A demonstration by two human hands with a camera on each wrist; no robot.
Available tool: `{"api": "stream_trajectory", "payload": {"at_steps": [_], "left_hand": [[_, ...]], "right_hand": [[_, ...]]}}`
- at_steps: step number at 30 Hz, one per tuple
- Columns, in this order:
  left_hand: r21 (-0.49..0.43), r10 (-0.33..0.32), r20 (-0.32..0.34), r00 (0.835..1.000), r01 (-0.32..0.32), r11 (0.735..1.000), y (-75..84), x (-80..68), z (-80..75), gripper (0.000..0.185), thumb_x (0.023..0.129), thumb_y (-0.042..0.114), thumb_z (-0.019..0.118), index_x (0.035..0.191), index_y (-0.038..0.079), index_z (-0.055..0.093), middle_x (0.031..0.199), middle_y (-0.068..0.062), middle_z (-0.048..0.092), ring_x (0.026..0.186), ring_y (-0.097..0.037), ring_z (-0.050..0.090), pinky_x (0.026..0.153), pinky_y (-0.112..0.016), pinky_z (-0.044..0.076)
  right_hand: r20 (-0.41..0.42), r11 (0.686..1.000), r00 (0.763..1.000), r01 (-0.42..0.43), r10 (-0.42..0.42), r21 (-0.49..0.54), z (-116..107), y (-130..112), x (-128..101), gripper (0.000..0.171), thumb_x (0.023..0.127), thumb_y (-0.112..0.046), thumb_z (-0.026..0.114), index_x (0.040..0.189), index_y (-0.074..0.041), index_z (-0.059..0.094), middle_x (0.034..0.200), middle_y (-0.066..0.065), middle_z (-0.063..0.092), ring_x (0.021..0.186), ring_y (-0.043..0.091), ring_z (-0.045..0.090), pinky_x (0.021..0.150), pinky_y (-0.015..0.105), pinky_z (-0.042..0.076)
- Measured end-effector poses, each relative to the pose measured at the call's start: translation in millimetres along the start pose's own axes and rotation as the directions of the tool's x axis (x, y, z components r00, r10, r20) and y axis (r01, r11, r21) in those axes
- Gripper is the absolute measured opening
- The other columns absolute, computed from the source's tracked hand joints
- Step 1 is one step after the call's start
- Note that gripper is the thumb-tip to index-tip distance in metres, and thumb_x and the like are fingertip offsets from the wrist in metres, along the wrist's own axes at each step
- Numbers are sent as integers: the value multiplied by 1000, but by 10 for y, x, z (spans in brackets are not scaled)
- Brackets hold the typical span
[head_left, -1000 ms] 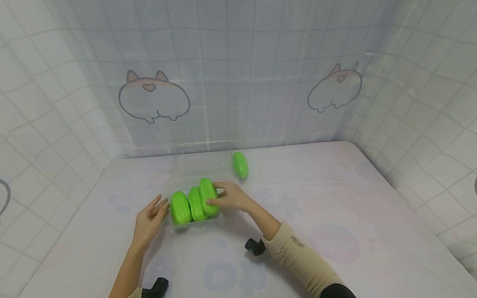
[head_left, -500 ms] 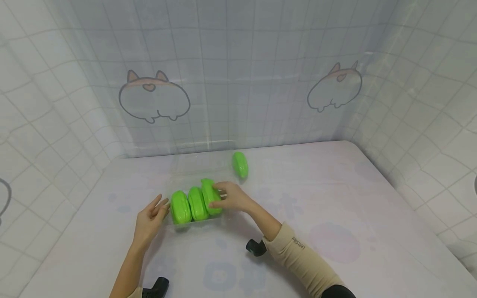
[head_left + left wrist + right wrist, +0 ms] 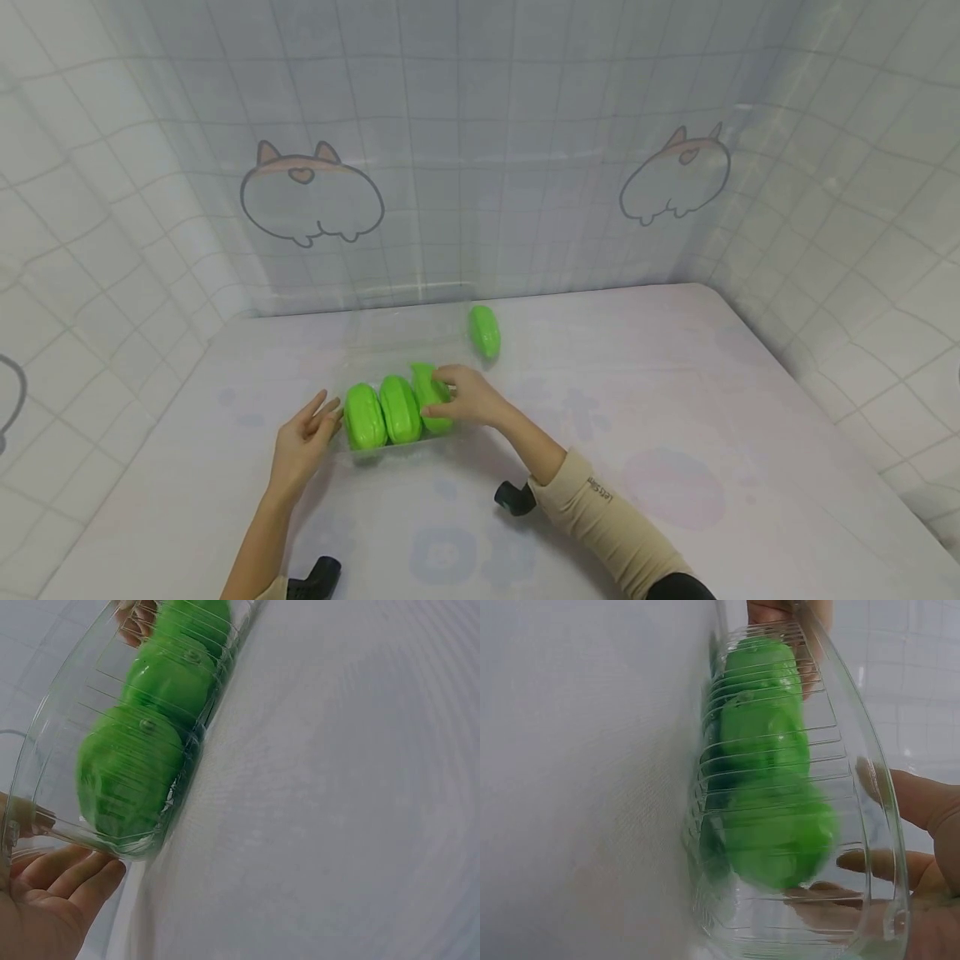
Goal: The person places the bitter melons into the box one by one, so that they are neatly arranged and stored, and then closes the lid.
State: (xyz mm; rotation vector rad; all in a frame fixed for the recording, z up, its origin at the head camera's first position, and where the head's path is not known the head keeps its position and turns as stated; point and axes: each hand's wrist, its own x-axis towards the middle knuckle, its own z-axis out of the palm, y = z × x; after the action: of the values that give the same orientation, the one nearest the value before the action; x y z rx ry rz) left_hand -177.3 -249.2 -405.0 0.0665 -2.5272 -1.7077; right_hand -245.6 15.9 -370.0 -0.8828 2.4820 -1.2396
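Three glossy green packets stand in a row in a clear ribbed plastic box (image 3: 390,447). These are a left packet (image 3: 365,417), a middle packet (image 3: 401,410) and a right packet (image 3: 426,392). My right hand (image 3: 472,396) grips the right packet from its right side, thumb in front, and partly covers it. In the right wrist view that packet (image 3: 780,832) shows through the ribbed wall. My left hand (image 3: 300,442) is at the box's left end. Its fairly straight fingers (image 3: 97,889) touch the end wall in the left wrist view.
Another green packet (image 3: 484,332) lies on the pale printed tabletop (image 3: 600,358) behind my right hand. A faint clear lid (image 3: 405,327) stretches behind the box. Grid-patterned sheets (image 3: 510,167) stand at the back and both sides.
My right hand has shifted slightly right with the right packet, which now sits lower in the box. The middle packet has more room. My left hand has barely moved.
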Motion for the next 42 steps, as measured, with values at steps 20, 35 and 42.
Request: {"api": "stream_trajectory", "payload": {"at_steps": [20, 35, 42], "left_hand": [[-1, -23, -8, 1000, 23, 1000, 13, -13, 5, 54, 101, 16, 44, 146, -4, 24, 139, -25, 41, 103, 7, 53, 84, -6, 46], [13, -8, -17, 1000, 8, 1000, -12, -13, 8, 53, 100, 15, 45, 145, -5, 26, 137, -25, 43, 104, 3, 54, 83, -6, 46], [26, -15, -14, 1000, 15, 1000, -3, -7, 6, 53, 100, 15, 44, 145, -5, 25, 138, -25, 43, 110, -8, 54, 83, -7, 46]], "right_hand": [[10, 974, 996, -88, 88, 209, -31, 46, -19, 59, 85, -17, 71, 133, 7, 47, 139, 20, 46, 123, 37, 48, 100, 40, 46], [-236, 942, 965, -28, 112, 334, -322, 176, -43, 51, 88, -15, 65, 131, 6, 50, 129, 24, 55, 114, 34, 57, 95, 37, 50], [-421, 954, 903, 45, 87, 295, -413, 495, 67, 46, 86, -20, 68, 120, 8, 57, 115, 20, 63, 103, 32, 62, 88, 36, 54]]}}
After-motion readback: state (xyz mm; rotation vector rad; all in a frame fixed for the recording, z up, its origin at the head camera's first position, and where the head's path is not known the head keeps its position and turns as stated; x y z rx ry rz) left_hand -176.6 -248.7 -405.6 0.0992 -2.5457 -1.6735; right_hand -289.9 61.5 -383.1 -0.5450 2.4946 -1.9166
